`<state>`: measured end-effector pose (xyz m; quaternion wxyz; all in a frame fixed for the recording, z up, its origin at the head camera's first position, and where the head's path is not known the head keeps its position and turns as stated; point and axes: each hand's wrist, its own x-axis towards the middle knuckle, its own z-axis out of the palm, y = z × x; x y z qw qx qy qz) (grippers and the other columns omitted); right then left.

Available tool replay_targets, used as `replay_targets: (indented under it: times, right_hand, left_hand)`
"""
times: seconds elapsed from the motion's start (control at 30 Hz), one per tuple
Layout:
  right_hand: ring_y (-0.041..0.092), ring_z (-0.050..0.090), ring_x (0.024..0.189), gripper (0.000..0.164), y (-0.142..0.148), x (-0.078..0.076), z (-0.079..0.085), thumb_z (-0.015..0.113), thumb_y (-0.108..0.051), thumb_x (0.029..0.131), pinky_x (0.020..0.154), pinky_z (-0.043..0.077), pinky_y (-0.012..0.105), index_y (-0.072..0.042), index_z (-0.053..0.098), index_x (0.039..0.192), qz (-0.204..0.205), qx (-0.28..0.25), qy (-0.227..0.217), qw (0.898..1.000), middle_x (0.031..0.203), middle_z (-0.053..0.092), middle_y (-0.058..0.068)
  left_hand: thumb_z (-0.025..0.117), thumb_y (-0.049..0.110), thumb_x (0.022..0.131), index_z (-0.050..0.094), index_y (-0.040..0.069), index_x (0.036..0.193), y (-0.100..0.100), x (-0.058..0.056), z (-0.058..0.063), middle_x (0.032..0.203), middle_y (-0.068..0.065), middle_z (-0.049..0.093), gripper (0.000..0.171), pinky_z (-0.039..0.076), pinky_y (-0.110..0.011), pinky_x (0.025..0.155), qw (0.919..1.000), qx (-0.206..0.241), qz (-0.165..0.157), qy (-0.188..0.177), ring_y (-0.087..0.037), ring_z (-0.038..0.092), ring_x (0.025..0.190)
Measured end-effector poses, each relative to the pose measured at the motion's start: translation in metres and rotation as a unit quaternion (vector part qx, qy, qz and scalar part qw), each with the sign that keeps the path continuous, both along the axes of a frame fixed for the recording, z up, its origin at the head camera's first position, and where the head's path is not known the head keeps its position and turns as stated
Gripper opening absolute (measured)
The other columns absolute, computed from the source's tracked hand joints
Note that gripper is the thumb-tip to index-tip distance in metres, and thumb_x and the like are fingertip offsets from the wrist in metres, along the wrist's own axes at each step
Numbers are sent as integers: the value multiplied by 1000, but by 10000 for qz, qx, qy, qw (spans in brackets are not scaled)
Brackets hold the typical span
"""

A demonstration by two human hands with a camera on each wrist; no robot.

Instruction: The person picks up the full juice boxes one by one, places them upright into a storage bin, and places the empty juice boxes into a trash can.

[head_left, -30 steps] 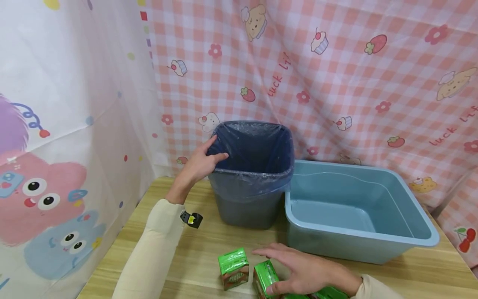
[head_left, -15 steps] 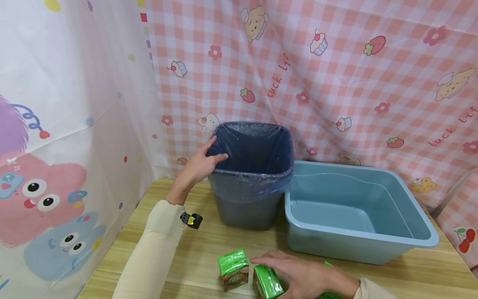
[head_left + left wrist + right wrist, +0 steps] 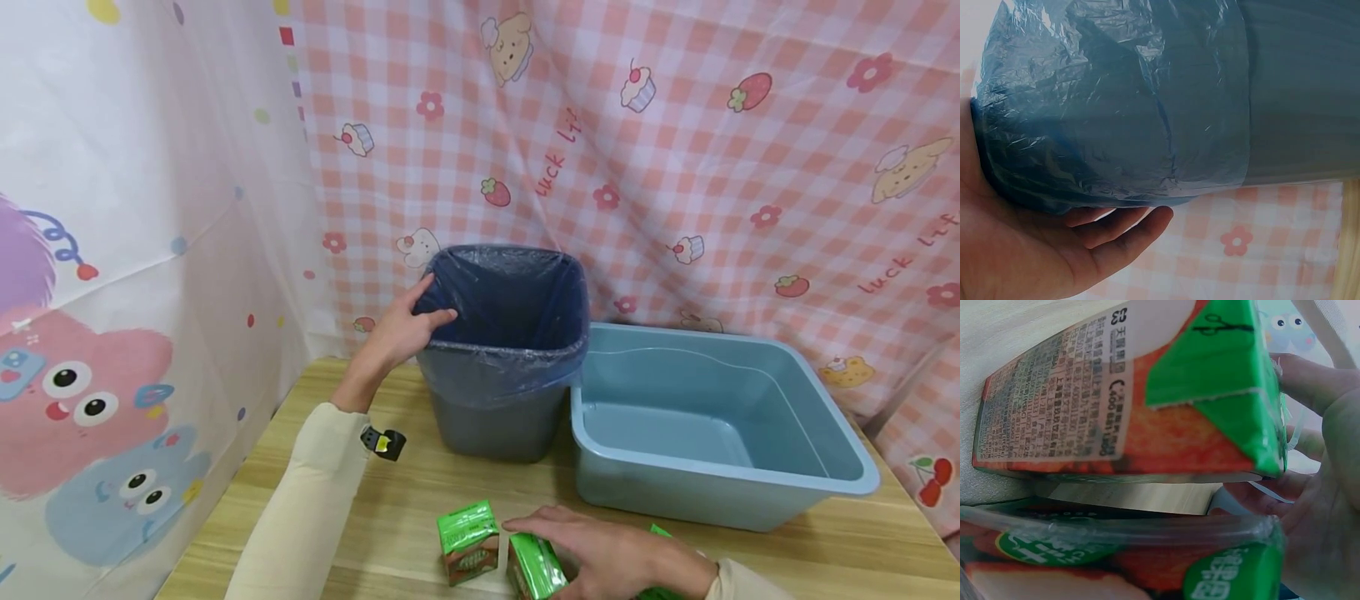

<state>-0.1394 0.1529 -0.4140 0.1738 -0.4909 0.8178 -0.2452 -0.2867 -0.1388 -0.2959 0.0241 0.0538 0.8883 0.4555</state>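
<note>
A grey trash bin point(image 3: 495, 425) lined with a clear blue plastic bag point(image 3: 1116, 112) stands upright on the wooden table. My left hand point(image 3: 403, 329) holds its left rim, thumb over the inside and fingers along the outer wall. Over a group of green-topped drink cartons spreads my right hand point(image 3: 611, 550), its index finger straight. One carton point(image 3: 536, 567) is by the thumb, and another carton point(image 3: 469, 542) stands apart to its left. In the right wrist view, an apple-printed carton point(image 3: 1166, 425) and a plastic-wrapped carton point(image 3: 1116, 556) lie close before the palm, partly hiding the fingers.
A light blue rectangular tub point(image 3: 712, 467) stands right of the bin, close against it. A pink checked cloth point(image 3: 637, 167) hangs behind them, and a white printed cloth point(image 3: 187, 208) borders the left. The table point(image 3: 397, 525) is wood-patterned.
My right hand has shifted slightly down over the cartons, with the thumb moving right off the middle carton's top. That carton has shifted a little. My left hand stays at the bin rim.
</note>
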Motion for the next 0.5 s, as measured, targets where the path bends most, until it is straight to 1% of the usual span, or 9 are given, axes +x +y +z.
replay_targets:
  times: [0.2,0.33,0.5]
  right_hand:
    - [11,45,128,76,-1,0,0,74,-31,89,103,45,33,-18,35,153,-44,93,-81,9999,141,49,-1]
    - [10,45,127,75,-1,0,0,74,-29,89,102,45,32,-18,37,153,-106,123,-171,9997,140,49,-2]
    - [8,46,127,74,0,-1,2,74,-31,89,101,46,31,-18,38,152,-159,118,-237,9995,140,50,-4]
  left_hand:
    - [58,44,96,18,27,160,0,1,0,166,-6,15,77,18,-53,120,10000,12,0,12,-29,17,151]
    - [58,44,96,18,27,160,0,2,0,165,-6,16,77,18,-52,120,10000,1,7,23,-29,17,151]
    - [58,45,96,18,28,160,0,1,0,165,-6,16,77,19,-52,120,10000,-3,8,12,-29,18,151]
